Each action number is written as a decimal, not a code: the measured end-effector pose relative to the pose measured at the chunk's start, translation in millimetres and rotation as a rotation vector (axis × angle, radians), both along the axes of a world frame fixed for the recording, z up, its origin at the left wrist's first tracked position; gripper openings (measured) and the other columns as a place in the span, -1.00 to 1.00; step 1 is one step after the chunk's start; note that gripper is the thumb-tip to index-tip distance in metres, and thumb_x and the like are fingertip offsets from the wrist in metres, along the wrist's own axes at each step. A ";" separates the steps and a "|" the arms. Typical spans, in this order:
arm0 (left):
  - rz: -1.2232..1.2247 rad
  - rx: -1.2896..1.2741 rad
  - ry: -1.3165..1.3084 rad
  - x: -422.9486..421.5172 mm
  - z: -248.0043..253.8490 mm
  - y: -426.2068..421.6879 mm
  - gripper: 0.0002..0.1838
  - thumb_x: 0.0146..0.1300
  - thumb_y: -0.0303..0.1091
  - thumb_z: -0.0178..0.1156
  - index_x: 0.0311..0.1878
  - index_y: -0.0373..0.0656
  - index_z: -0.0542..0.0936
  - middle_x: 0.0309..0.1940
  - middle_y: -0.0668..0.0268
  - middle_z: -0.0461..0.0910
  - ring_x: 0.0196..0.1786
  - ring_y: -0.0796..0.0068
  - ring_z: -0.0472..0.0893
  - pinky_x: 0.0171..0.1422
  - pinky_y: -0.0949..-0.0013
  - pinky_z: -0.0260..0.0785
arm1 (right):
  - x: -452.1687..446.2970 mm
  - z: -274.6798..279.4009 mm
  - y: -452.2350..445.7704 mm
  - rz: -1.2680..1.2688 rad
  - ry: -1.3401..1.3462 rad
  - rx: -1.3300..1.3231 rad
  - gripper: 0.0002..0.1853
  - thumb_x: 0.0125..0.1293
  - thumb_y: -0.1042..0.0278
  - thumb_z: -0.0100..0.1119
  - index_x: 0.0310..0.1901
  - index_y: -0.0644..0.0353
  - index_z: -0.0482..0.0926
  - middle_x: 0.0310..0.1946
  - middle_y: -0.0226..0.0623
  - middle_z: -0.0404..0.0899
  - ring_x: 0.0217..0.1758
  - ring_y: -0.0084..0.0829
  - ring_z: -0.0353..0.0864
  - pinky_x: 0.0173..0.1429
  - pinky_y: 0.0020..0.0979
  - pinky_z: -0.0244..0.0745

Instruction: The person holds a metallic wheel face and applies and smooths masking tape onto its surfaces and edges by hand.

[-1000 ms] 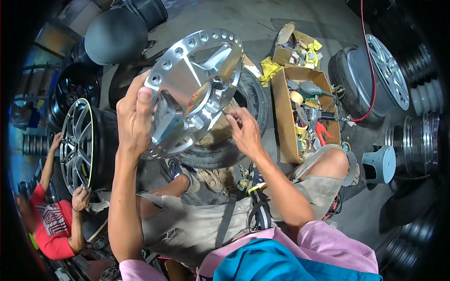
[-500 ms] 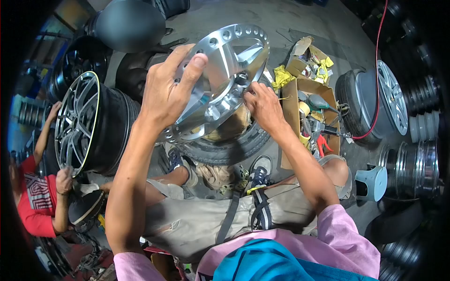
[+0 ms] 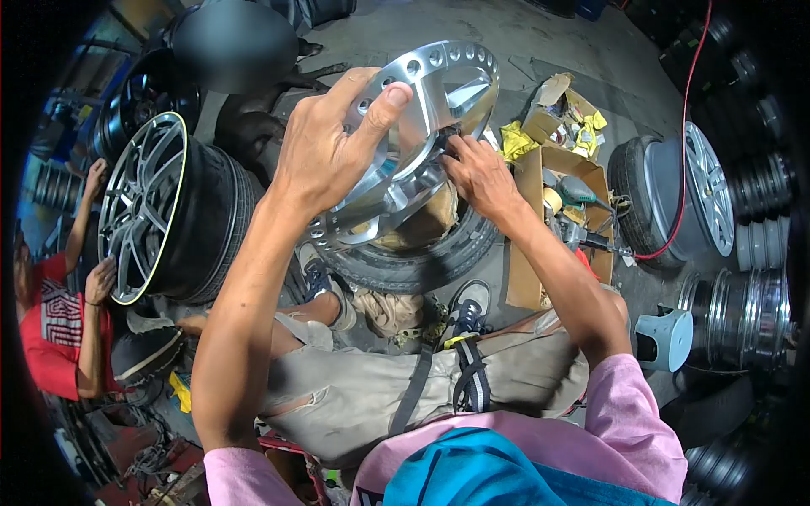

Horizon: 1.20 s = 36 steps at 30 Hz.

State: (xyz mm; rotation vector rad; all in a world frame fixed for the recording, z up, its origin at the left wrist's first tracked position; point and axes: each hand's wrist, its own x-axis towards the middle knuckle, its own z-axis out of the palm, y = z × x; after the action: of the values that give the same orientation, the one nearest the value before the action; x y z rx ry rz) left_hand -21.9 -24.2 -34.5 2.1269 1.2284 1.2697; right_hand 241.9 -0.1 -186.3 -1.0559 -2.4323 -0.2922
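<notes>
A shiny silver wheel center disc [image 3: 426, 105] with a ring of holes is held up, tilted, over a tire [image 3: 413, 274] lying on the floor. My left hand [image 3: 333, 148] grips the disc's left rim, thumb on the near face. My right hand [image 3: 481, 173] is at the disc's hub, its fingers bent together against it; whatever they pinch is hidden. Under the disc, a brown wrapped bundle [image 3: 430, 223] sits on the tire.
Right of the tire stands a cardboard box [image 3: 527, 253] of tools, with a smaller box [image 3: 540, 122] behind. A blue stool [image 3: 671, 337] and a tired wheel [image 3: 645, 198] are further right. At left, a co-worker in red [image 3: 63, 337] touches a large spoked wheel [image 3: 143, 207].
Both my hands and the disc have shifted to the right in view. My right hand has moved in closer against the hub. The co-worker's lower hand has shifted along the spoked wheel.
</notes>
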 end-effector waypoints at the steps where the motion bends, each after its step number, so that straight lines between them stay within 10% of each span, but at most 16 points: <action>1: -0.004 0.034 -0.011 0.2 -2.1 1.3 -0.35 0.58 0.18 0.24 0.19 -0.36 0.71 -0.47 0.02 0.73 -0.44 0.24 0.74 -0.26 0.24 0.52 | -0.2 3.6 1.3 0.005 -0.066 -0.020 -0.79 0.38 0.43 0.25 -0.02 0.20 0.78 0.20 -0.15 0.62 0.18 -0.20 0.64 0.16 -0.20 0.56; 18: -0.011 0.063 0.008 2.5 -2.8 4.1 -0.31 0.58 0.30 0.20 0.14 -0.28 0.75 -0.49 0.06 0.74 -0.43 0.21 0.78 -0.28 0.20 0.57 | 9.8 7.1 10.5 0.068 -0.161 -0.144 -0.81 0.41 0.41 0.24 -0.04 0.29 0.70 0.08 -0.12 0.67 -0.02 -0.18 0.78 -0.05 -0.23 0.71; 36: 0.025 -0.085 0.056 0.2 9.0 -0.5 -0.30 0.57 0.27 0.23 0.20 -0.31 0.73 -0.44 0.07 0.75 -0.43 0.36 0.71 -0.24 0.28 0.50 | -2.7 -67.8 -38.8 -0.264 0.457 -0.387 -0.81 0.54 0.30 0.33 -0.07 0.27 0.63 -0.18 -0.11 0.57 -0.21 -0.04 0.68 -0.10 -0.11 0.58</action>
State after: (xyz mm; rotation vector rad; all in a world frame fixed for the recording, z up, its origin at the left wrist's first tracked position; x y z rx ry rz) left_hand -21.7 -24.7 -25.5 2.1056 1.3116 1.1544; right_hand 239.2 -38.9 -254.0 -1.4292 -1.9753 0.3221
